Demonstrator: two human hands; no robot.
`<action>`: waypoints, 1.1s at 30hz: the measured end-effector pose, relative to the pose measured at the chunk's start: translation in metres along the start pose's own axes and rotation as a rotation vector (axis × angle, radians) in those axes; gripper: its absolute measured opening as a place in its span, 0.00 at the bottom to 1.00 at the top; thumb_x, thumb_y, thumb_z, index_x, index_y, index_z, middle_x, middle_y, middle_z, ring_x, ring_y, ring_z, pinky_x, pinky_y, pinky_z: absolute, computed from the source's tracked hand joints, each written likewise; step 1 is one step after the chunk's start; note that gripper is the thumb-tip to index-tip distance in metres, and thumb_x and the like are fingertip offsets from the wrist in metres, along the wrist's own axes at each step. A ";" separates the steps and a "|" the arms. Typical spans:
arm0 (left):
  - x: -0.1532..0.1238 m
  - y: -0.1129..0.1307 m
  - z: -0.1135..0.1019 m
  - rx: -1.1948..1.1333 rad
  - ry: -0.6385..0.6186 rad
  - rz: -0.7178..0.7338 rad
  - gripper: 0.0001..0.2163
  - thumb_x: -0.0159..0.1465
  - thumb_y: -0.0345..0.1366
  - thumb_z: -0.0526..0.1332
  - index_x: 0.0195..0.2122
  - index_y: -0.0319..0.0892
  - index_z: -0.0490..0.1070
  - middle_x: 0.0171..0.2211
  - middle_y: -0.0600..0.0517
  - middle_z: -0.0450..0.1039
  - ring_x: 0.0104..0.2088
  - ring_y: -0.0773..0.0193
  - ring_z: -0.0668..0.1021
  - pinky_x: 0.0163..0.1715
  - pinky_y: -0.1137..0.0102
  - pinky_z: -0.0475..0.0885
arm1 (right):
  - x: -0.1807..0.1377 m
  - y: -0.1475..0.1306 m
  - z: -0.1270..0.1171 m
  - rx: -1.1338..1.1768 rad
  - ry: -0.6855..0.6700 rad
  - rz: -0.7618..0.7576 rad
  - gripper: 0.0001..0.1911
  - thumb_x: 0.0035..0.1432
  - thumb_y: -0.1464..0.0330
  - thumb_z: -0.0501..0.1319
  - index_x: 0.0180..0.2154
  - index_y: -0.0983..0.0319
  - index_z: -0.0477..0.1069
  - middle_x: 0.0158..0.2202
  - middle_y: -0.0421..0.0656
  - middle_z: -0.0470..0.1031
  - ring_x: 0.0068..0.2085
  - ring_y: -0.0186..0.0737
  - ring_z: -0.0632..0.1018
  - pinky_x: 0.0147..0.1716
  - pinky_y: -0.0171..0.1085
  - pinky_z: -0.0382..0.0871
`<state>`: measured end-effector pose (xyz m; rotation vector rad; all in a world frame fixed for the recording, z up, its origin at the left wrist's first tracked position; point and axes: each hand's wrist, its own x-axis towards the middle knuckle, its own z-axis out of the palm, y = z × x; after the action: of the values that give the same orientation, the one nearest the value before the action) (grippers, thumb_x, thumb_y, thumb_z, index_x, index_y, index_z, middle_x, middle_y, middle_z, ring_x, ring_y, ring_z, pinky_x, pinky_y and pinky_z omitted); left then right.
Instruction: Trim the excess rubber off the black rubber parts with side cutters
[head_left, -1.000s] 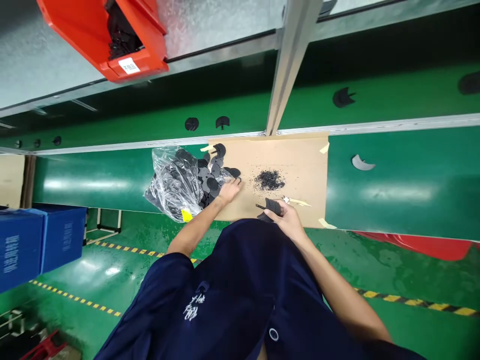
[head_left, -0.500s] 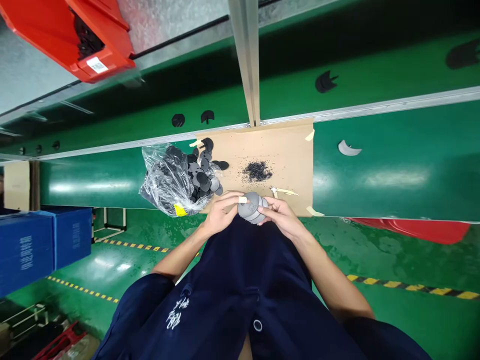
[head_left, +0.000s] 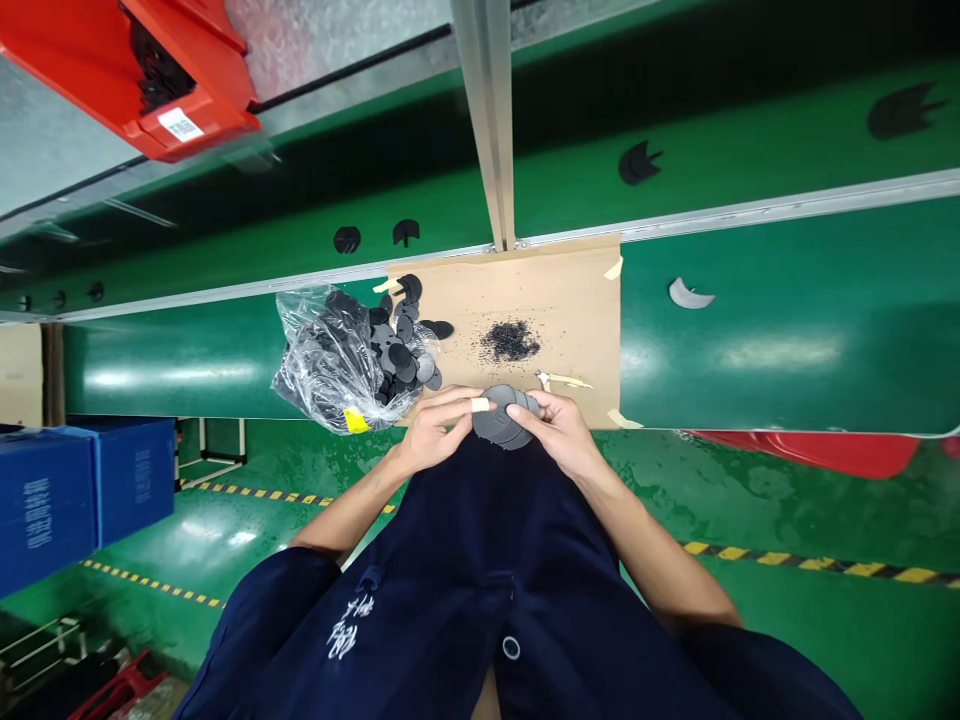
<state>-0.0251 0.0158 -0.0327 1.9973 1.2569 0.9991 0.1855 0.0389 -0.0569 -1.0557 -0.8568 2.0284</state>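
Note:
Several flat grey plastic discs (head_left: 498,424), overlapping like a fanned stack, are held between my two hands just past the sheet's near edge. My right hand (head_left: 561,432) grips them from the right, thumb on top and fingers beneath. From the left, my left hand (head_left: 436,432) pinches the disc edge; one of its fingers wears pale tape. Beyond my right hand lie nippers with cream handles (head_left: 568,381). A heap of small black bits (head_left: 511,341) is spread on the brown cardboard sheet (head_left: 570,290). Left of it, loose dark discs (head_left: 401,355) spill beside a clear plastic bag (head_left: 322,350).
An upright metal post (head_left: 491,130) stands behind the cardboard. Dark shaped pieces (head_left: 640,163) lie on the green strip behind, and a grey crescent (head_left: 690,293) on the bench at right. A red bin (head_left: 187,120) sits upper left; blue boxes (head_left: 135,480) stand at lower left.
The discs in my hands have tilted and fanned out a little more, with my right thumb farther over their top. The whole view has shifted slightly.

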 end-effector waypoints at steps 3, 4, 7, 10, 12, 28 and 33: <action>-0.001 -0.001 0.001 -0.062 -0.013 -0.036 0.13 0.74 0.34 0.57 0.50 0.46 0.82 0.48 0.45 0.81 0.47 0.63 0.83 0.47 0.68 0.79 | -0.003 -0.003 0.003 0.004 0.038 -0.019 0.27 0.46 0.44 0.75 0.34 0.59 0.78 0.29 0.39 0.81 0.29 0.39 0.79 0.34 0.40 0.80; -0.001 -0.001 0.002 -0.097 0.007 -0.075 0.13 0.74 0.35 0.57 0.51 0.46 0.81 0.49 0.45 0.81 0.47 0.62 0.83 0.48 0.67 0.79 | -0.004 -0.005 0.004 0.004 0.052 -0.028 0.27 0.45 0.45 0.75 0.34 0.60 0.78 0.29 0.39 0.81 0.29 0.39 0.79 0.34 0.40 0.80; 0.001 0.004 0.010 -0.263 0.149 -0.229 0.16 0.75 0.42 0.57 0.59 0.45 0.74 0.48 0.44 0.81 0.44 0.62 0.83 0.46 0.67 0.79 | -0.010 -0.006 0.010 -0.053 0.127 -0.097 0.26 0.49 0.44 0.74 0.33 0.60 0.77 0.28 0.39 0.79 0.28 0.38 0.77 0.32 0.38 0.78; 0.009 0.017 0.016 -0.379 0.179 -0.264 0.19 0.72 0.49 0.60 0.58 0.44 0.75 0.43 0.46 0.81 0.40 0.63 0.82 0.42 0.69 0.79 | -0.019 -0.004 0.015 -0.221 0.252 -0.245 0.23 0.56 0.46 0.69 0.33 0.59 0.77 0.27 0.39 0.77 0.27 0.37 0.75 0.28 0.37 0.75; 0.016 0.029 0.014 -0.333 0.126 -0.198 0.16 0.70 0.47 0.64 0.51 0.43 0.78 0.39 0.47 0.81 0.38 0.63 0.82 0.39 0.70 0.78 | -0.026 -0.002 0.017 -0.335 0.300 -0.376 0.19 0.61 0.49 0.67 0.35 0.59 0.78 0.29 0.40 0.79 0.28 0.38 0.77 0.30 0.38 0.76; 0.032 0.079 -0.017 -0.093 0.068 0.264 0.17 0.67 0.38 0.69 0.57 0.44 0.76 0.39 0.48 0.83 0.37 0.63 0.83 0.36 0.67 0.79 | -0.051 -0.037 0.010 -0.760 0.036 -1.038 0.24 0.65 0.76 0.65 0.59 0.51 0.76 0.46 0.42 0.85 0.40 0.43 0.87 0.41 0.37 0.85; 0.032 0.080 -0.020 -0.094 0.000 0.254 0.16 0.68 0.34 0.68 0.57 0.41 0.75 0.41 0.45 0.84 0.40 0.61 0.84 0.39 0.66 0.80 | -0.053 -0.040 0.008 -0.787 0.020 -1.024 0.24 0.64 0.76 0.66 0.59 0.52 0.76 0.47 0.43 0.85 0.40 0.43 0.87 0.41 0.36 0.86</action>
<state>0.0061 0.0152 0.0499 2.1182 0.9533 1.1535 0.2129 0.0160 -0.0004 -0.7257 -1.7891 0.8106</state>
